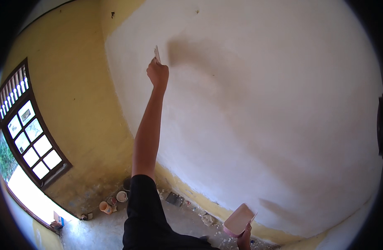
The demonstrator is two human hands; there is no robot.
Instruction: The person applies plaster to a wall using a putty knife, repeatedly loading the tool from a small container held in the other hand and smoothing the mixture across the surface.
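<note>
My left hand, at the end of an outstretched bare arm, is closed around a flat scraper. The scraper is pale and seen nearly edge-on, close to the white-coated wall. Low on the right, my right hand grips the side of a pinkish rectangular tray. A thin pale blade sticks up beside the tray's rim, by the fingers of that hand. How much the tray holds is hard to make out.
A yellow wall with a dark-framed window stands at left, beside a bright opening. Along the floor are a white bucket, an orange container, a dark flat piece and scattered debris. Yellow paint borders the white coat.
</note>
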